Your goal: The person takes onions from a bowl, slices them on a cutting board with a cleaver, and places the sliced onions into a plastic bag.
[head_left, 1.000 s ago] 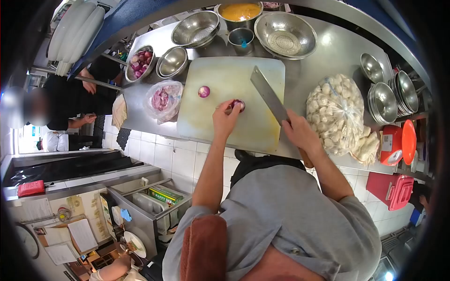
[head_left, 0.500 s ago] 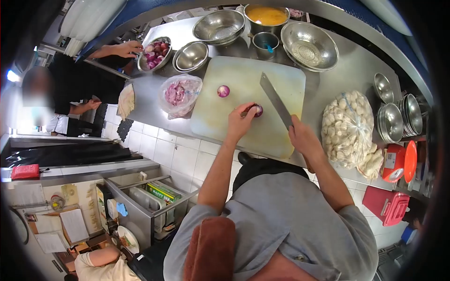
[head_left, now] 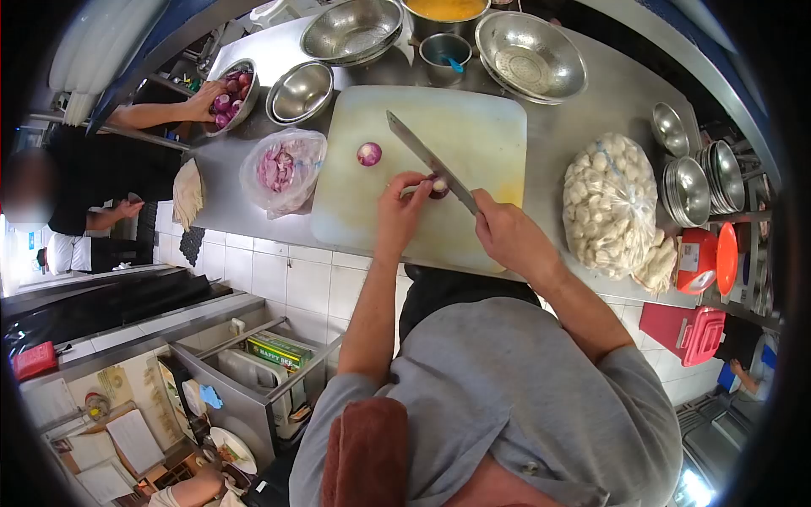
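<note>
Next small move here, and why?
Probably tuck the left hand's fingertips back before pressing down: they look very close to the blade of the knife, which the right hand holds right at the onion they steady.

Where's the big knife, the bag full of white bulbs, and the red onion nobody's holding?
Knife [head_left: 420, 151]: head view, middle of the blade.
Bag [head_left: 610, 205]: head view, middle.
Onion [head_left: 369, 154]: head view, middle.

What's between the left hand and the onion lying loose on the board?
Only bare cutting board lies between the left hand and that onion in the head view.
</note>
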### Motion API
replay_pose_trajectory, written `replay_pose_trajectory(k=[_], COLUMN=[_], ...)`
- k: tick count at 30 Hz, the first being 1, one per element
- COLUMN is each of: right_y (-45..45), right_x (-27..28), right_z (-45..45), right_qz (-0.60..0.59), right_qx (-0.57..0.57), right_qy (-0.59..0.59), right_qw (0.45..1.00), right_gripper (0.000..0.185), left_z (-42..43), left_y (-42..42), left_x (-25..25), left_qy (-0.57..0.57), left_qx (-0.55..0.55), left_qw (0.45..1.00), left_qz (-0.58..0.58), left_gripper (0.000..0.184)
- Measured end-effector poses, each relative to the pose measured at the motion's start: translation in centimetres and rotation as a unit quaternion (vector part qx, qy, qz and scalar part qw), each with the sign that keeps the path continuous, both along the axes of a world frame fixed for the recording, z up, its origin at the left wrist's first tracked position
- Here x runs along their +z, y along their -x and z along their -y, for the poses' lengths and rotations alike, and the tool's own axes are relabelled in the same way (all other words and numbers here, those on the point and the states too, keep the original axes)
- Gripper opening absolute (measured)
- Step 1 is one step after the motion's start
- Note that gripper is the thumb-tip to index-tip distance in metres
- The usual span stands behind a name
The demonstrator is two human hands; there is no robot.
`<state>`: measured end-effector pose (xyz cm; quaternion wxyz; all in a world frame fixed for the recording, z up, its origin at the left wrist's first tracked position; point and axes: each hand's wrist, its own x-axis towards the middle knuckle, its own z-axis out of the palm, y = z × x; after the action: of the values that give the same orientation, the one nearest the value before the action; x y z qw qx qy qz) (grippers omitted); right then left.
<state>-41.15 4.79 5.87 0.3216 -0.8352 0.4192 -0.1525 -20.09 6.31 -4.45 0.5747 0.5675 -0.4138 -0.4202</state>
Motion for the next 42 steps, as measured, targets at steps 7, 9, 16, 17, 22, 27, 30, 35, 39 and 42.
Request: replay_pose_trajectory(k=[7, 9, 16, 17, 22, 27, 30, 35, 39, 42], right_y=[-0.1, 0.0, 0.8, 0.9, 2.0, 3.1, 2.0, 1.1, 0.1, -2.4], right_x=[-1.3, -1.0, -1.2, -1.2, 0.7, 3.2, 2.6, 2.0, 0.0, -5.3], right_z=[-0.4, -0.5, -1.2, -1.3, -1.7, -2.0, -1.5, -1.3, -0.6, 0.9], right_qz=[-0.007, -0.004, 0.006, -0.004, -0.063, -0.113, -0.131, -0.149, -0.138, -0.111], right_qx=[0.001, 0.006, 0.018, 0.02, 0.03, 0.052, 0.068, 0.071, 0.053, 0.045], right_qy=[-0.018, -0.017, -0.011, -0.015, -0.047, -0.125, -0.129, -0.09, -0.092, -0.05], right_qw=[1.0, 1.0, 1.0, 1.0, 0.996, 0.984, 0.981, 0.982, 0.985, 0.992], right_gripper=[0.023, 0.024, 0.027, 0.027, 0.027, 0.026, 0.026, 0.028, 0.024, 0.021], left_z=[0.2, 0.2, 0.1, 0.1, 0.1, 0.0, 0.0, 0.3, 0.3, -0.2], left_y=[1.2, 1.4, 1.9, 1.8, 1.7, 1.9, 1.9, 1.2, 1.1, 1.0], left_x=[-1.2, -1.3, -1.2, -1.3, -1.8, -1.7, -1.4, -1.4, -0.8, -0.3], left_qy=[0.008, 0.015, 0.026, 0.022, 0.03, 0.034, 0.02, 0.027, 0.023, 0.003], left_qx=[0.027, 0.033, 0.059, 0.056, 0.062, 0.067, 0.065, 0.05, 0.056, 0.056], left_qw=[0.999, 0.999, 0.998, 0.998, 0.998, 0.996, 0.997, 0.993, 0.992, 0.984], left_qz=[-0.035, -0.033, -0.025, -0.025, 0.005, 0.046, 0.028, 0.107, 0.113, 0.17], left_gripper=[0.011, 0.011, 0.01, 0.01, 0.01, 0.007, 0.005, 0.003, 0.007, 0.007])
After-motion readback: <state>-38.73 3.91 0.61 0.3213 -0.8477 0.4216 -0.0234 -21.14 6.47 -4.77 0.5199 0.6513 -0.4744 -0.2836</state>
